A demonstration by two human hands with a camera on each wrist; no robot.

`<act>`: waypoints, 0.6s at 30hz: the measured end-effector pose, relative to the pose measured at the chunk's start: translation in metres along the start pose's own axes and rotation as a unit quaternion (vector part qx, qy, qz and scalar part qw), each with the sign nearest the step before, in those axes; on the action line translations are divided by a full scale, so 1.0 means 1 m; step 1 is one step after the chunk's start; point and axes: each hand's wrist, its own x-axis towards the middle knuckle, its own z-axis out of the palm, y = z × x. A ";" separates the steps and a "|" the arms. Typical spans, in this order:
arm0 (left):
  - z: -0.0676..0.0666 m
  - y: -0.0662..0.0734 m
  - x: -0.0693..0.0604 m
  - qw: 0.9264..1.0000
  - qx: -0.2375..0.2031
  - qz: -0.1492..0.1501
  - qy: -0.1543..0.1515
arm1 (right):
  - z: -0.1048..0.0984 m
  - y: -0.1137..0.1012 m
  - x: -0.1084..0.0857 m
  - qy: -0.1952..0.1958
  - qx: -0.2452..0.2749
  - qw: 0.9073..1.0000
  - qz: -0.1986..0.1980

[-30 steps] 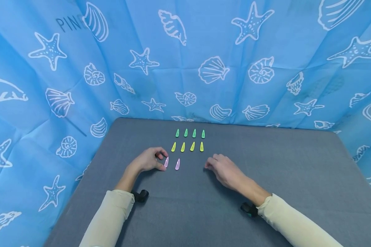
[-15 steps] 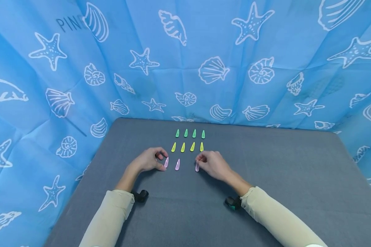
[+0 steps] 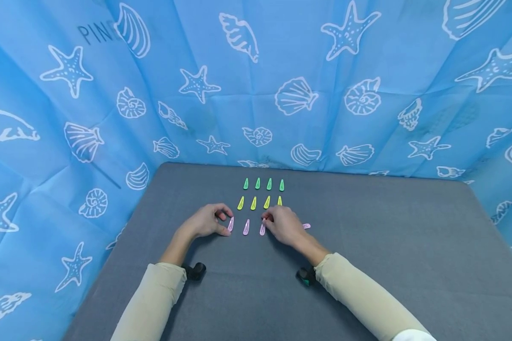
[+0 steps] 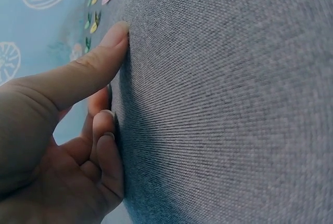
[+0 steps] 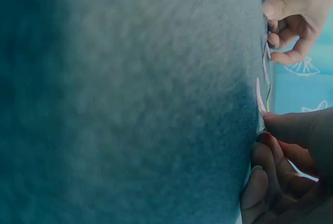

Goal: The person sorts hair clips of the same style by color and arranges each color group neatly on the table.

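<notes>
In the head view, a row of pink snap hair clips lies on a grey cloth-covered table. My left hand (image 3: pixel 205 221) rests at the row's left end, thumb and index finger spread about the leftmost pink hair clip (image 3: pixel 231 224); its fingers are relaxed. A second pink hair clip (image 3: pixel 246 227) lies just right of it. My right hand (image 3: pixel 285 225) pinches a third pink hair clip (image 5: pixel 259 97) by its upper part, at the table surface. Another pink hair clip (image 3: pixel 306 226) lies sideways beyond the right hand, partly hidden by it.
Behind the pink clips are a row of yellow hair clips (image 3: pixel 253 203) and, farther back, a row of green hair clips (image 3: pixel 258 183). The right hand partly covers the rightmost yellow clip. A blue curtain (image 3: pixel 247 113) with shell prints hangs along the table's back and left edges.
My right hand has moved left, bringing a pink hair clip closer to the other two. A sideways pink clip now shows to its right. The left hand has stayed in place.
</notes>
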 end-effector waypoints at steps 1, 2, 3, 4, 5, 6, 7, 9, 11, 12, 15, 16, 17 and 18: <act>0.000 0.000 0.000 1.000 -0.001 0.000 -0.001 | 0.000 0.000 0.001 0.001 -0.004 1.000 0.002; 0.000 0.000 0.000 1.000 -0.001 0.000 -0.002 | 0.001 0.000 0.002 0.002 -0.009 1.000 0.003; 0.000 -0.001 0.001 1.000 -0.002 0.001 -0.002 | 0.001 0.001 0.002 0.002 -0.012 1.000 0.004; 0.000 -0.001 0.001 1.000 -0.002 0.002 -0.002 | 0.001 0.001 0.003 0.002 -0.011 1.000 0.004; 0.000 -0.001 0.001 1.000 -0.001 0.003 -0.002 | 0.000 0.001 0.003 0.000 -0.012 1.000 0.004; 0.000 0.000 0.000 1.000 -0.001 0.004 -0.002 | 0.000 0.001 0.003 -0.001 -0.012 1.000 0.003; 0.000 0.000 0.000 1.000 -0.001 0.004 -0.001 | 0.000 0.001 0.003 -0.003 -0.013 1.000 0.002; 0.000 0.000 0.000 1.000 -0.002 0.004 -0.001 | -0.001 0.001 0.002 -0.005 -0.020 1.000 -0.002; 0.000 0.001 -0.001 1.000 -0.002 0.006 -0.001 | -0.003 0.000 0.001 0.001 -0.032 0.999 -0.013; 0.000 0.001 -0.001 1.000 -0.002 0.007 0.000 | -0.005 0.000 0.001 0.006 -0.040 0.999 -0.019; 0.000 0.002 -0.001 1.000 -0.001 0.007 0.001 | -0.013 -0.002 -0.001 0.033 -0.076 0.996 -0.039; 0.000 0.002 -0.002 1.000 -0.001 0.007 0.002 | -0.016 -0.003 -0.001 0.043 -0.091 0.994 -0.045; 0.000 0.002 -0.002 1.000 -0.001 0.007 0.002 | -0.020 -0.003 -0.001 0.051 -0.109 0.992 -0.049; -0.001 0.003 -0.002 1.000 -0.001 0.006 0.002 | -0.023 -0.004 -0.002 0.055 -0.127 0.989 -0.048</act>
